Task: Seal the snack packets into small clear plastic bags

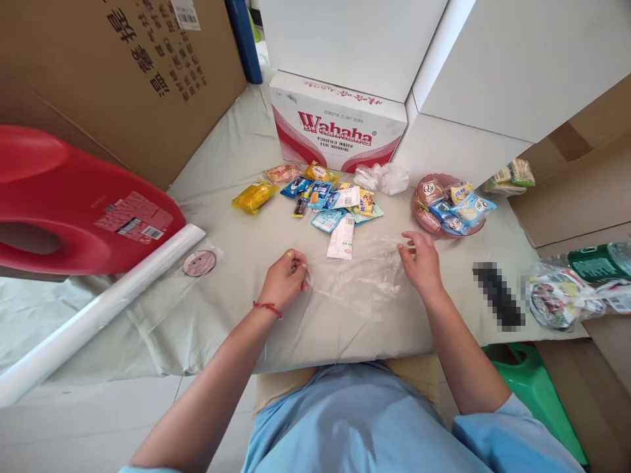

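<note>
A clear plastic bag lies flat on the pale cloth-covered surface in front of me. My left hand pinches the bag's left edge, fingers curled together. My right hand rests on the bag's right edge with fingers bent onto the film. Just beyond the bag lies a scatter of several small snack packets, with a white sachet nearest the bag.
A pink bowl with packets stands at the right. A Wahaha carton sits at the back, a red jug and a white roll at the left, a green bottle and wrappers at the far right.
</note>
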Motion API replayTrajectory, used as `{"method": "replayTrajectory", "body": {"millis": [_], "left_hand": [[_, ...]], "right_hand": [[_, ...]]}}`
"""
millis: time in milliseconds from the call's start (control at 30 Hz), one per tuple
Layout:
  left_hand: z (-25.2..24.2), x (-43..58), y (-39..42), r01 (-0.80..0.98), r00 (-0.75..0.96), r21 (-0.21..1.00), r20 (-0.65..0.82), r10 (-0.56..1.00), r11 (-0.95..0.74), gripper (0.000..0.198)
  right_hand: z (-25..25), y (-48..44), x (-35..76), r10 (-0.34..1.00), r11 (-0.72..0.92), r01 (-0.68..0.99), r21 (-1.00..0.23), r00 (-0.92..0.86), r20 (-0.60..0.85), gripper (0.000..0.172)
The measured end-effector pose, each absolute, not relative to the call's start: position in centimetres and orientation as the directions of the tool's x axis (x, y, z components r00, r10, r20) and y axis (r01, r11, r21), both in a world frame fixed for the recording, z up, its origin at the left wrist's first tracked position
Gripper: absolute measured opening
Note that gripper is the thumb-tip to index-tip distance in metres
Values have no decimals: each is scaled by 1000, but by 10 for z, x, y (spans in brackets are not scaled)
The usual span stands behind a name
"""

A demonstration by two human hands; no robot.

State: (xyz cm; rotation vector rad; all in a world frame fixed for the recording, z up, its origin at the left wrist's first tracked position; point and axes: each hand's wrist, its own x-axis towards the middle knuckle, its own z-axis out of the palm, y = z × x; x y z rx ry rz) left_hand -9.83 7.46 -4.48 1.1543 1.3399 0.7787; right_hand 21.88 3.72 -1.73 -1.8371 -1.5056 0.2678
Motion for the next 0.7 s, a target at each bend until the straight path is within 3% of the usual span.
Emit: {"method": "replayTrajectory", "body": {"millis": [100,200,300,367,433,600,700], "left_hand": [[-45,-93,88,251,168,936,-295,941,248,16],[-46,-91,94,273,178,926,-315,932,261,14],[-49,-90,96,271,174,918,-342,923,289,14],[-51,-91,96,258,173,918,-350,921,301,15],[-53,-91,97,240,162,918,-358,919,315,16],[-53,-90,100,198,146,914,-384,912,353,20],[-52,-89,100,175,145,913,-393,908,367,22]], "right_hand": [[6,14,205,919,112,876,-468,88,383,31],[18,-12,175,964,264,894,-362,-248,91,33],[13,-31,147,944,206,955,-212,-251,-213,47],[6,-38,135,933,181,976,-121,-209,-294,32],[2,-44,130,935,201,976,-83,-216,-281,14],[7,-60,122,958,256,963,-84,-264,-112,20],[13,-63,115,931,315,940,-131,-333,-150,19]]}}
